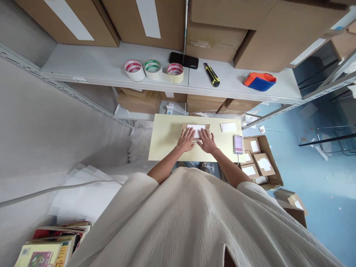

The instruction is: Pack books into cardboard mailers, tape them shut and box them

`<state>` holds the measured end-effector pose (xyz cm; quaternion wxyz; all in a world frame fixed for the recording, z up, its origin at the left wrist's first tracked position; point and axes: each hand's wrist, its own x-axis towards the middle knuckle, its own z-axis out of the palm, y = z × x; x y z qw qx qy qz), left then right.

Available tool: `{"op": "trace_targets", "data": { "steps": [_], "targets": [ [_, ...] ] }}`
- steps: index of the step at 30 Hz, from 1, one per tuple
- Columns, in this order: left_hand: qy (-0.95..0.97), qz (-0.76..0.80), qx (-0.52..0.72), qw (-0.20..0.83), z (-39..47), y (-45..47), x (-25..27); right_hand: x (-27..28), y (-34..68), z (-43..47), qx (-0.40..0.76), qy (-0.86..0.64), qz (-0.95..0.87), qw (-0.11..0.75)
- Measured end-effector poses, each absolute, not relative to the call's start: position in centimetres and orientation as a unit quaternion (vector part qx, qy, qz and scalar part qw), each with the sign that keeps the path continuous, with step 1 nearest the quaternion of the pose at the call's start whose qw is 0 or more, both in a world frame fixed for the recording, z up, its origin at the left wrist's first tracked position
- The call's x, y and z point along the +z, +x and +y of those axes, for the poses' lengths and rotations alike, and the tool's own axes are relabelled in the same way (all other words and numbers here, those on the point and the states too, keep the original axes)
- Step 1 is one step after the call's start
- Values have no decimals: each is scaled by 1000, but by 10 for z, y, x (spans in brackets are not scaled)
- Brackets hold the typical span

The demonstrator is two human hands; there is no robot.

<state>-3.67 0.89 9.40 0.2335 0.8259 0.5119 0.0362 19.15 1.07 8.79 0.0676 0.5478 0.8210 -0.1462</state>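
A small cardboard box (pixel 184 127) with shiny tape at its ends lies on the pale yellow table (pixel 164 148). On its top is a white label (pixel 196 127). My left hand (pixel 187 139) lies flat across the label's left part, fingers stretched out. From the other side my right hand (pixel 206 140) rests on the label's right part, its fingers spread as well. Neither hand grips anything. The lower part of the label is partly hidden under my fingers.
White label sheets (pixel 228 127) and a phone (pixel 238 144) lie at the table's right. Tape rolls (pixel 152 69), a black phone (pixel 183 60), a cutter (pixel 211 75) and a tape dispenser (pixel 260 81) sit on the shelf. A carton (pixel 274 168) of labelled boxes stands right; books (pixel 41 250) lie lower left.
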Motion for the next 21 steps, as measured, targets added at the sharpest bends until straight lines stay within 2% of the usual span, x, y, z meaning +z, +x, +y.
{"op": "trace_targets", "data": {
  "steps": [9,17,21],
  "targets": [
    [823,523,18,221,11,-37,93,90,177,14,-146,579,798,78],
    [771,592,58,225,2,-33,92,94,182,11,-129,638,756,68],
    [732,631,97,237,-6,-36,93,91,189,6,-155,692,705,18]
  ]
}}
